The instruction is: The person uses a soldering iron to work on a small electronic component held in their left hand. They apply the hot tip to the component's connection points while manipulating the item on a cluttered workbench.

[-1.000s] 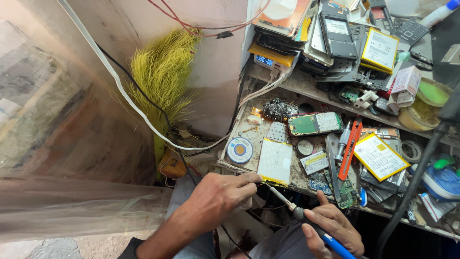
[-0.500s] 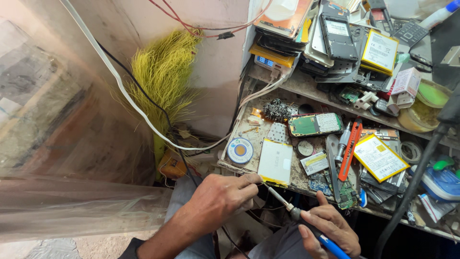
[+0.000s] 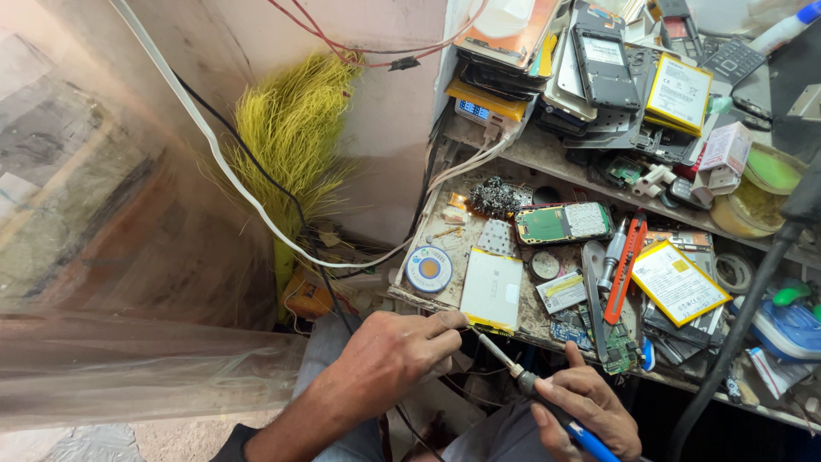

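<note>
My left hand [image 3: 389, 359] is low in the middle of the view, its thumb and forefinger pinched at the near corner of a flat silver battery pack [image 3: 491, 289] that lies on the workbench edge. What the fingers pinch is too small to make out. My right hand [image 3: 586, 406] grips a soldering iron [image 3: 547, 395] with a blue handle. The iron's metal tip points up and left, meeting my left fingertips at the pack's yellow-taped corner.
The cluttered bench [image 3: 547, 321] holds a spool of solder wire [image 3: 428, 269], a green circuit board [image 3: 562, 223], an orange utility knife [image 3: 625, 268], yellow-edged batteries [image 3: 676, 281] and stacked phones [image 3: 603, 60]. A yellow broom [image 3: 295, 145], white cable [image 3: 231, 171] and clear plastic sheet [image 3: 111, 359] are left.
Both hands stay nearly still. The iron's tip remains at the battery pack's corner beside my left fingertips.
</note>
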